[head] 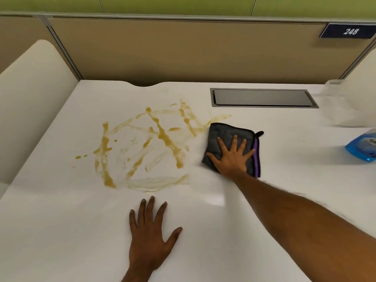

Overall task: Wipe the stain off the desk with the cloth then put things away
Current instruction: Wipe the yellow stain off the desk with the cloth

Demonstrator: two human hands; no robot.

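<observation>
Head view, one cloth [223, 135] (grey), one stain [162, 135]

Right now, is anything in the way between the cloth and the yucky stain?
Nothing visible is. The right hand presses the cloth flat on the desk, and the stain starts right beside the cloth's left edge.

Blue bottle [363, 148] on desk [284, 127], far right

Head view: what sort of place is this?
Probably an open-plan office workstation: a white desk fenced by tan partition panels, a number plate reading 248, and a recessed cable hatch in the desktop.
</observation>
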